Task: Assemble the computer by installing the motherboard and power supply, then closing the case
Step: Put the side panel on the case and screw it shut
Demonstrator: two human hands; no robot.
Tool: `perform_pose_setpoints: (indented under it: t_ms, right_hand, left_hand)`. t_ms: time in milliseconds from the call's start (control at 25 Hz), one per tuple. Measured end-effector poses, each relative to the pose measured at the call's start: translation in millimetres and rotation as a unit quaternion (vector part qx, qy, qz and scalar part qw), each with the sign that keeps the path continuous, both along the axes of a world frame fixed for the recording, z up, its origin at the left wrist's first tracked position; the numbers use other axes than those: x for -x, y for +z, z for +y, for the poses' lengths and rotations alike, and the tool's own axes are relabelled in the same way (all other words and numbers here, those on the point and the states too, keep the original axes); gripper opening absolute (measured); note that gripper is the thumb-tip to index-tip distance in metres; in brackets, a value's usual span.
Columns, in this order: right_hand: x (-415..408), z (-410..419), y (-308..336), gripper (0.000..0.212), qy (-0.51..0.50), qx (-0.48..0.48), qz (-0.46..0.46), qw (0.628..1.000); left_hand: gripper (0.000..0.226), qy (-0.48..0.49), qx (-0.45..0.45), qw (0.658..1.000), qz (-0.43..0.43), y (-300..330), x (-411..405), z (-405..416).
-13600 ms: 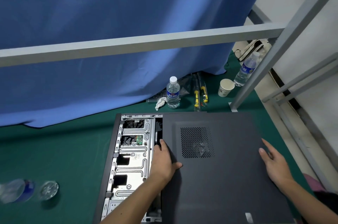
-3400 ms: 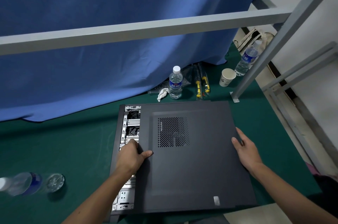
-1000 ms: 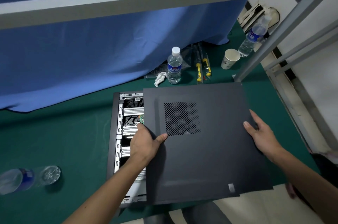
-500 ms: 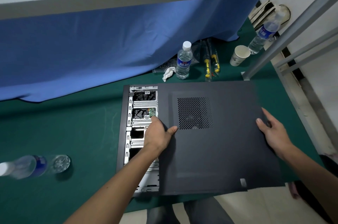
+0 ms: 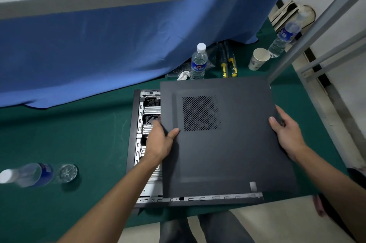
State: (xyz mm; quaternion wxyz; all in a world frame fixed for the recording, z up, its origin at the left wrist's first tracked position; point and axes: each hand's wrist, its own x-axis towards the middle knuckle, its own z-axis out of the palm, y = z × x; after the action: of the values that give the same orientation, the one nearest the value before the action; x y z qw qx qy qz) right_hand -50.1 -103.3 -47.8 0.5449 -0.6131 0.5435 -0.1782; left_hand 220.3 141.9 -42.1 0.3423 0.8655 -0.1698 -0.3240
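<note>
In the head view we see the computer case (image 5: 138, 143) lying flat on the green table (image 5: 79, 133), with its open side up. The dark side panel (image 5: 227, 153) lies over the case, shifted toward the right, so a strip of the metal interior (image 5: 147, 108) shows at the left of the panel and a thin metal edge of the case shows along its near side. Our left hand (image 5: 160, 141) grips the left edge of the panel: the thumb lies on top, the fingers go under the edge. Our right hand (image 5: 287, 133) holds the right edge of the panel, thumb on top, the fingers curled around the edge. Behind the case stand a water bottle (image 5: 199, 62), two yellow-handled tools (image 5: 228, 66) and a paper cup (image 5: 258, 61), in front of a blue curtain (image 5: 118, 44). To the left of the case, well apart, another bottle (image 5: 29, 175) lies on its side.
</note>
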Motion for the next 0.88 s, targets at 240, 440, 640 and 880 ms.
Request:
perform_pose_setpoints:
  t_ms: [240, 440, 640, 880]
  right_hand:
    - [-19.5, 2.0, -2.3, 0.052, 0.009, -0.018, -0.01, 1.0]
    - [-5.8, 25.7, -15.2, 0.052, -0.01, -0.036, -0.007, 0.999]
    - [-10.7, 40.5, -22.2, 0.053, -0.006, -0.03, -0.002, 1.0]
    - [-20.7, 49.0, -21.4, 0.054, -0.002, -0.023, 0.016, 1.0]
  left_hand:
    - [0.045, -0.01, -0.042, 0.999, -0.029, 9.3, -21.9, 6.0]
    - [0.044, -0.032, -0.08, 0.996, -0.028, 1.1, -13.6, 16.8]
    - [0.048, -0.028, -0.1, 0.994, -0.023, -2.0, -19.0, 29.2]
    - [0.057, -0.064, -0.184, 0.977, -0.092, 4.9, -25.2, 30.0]
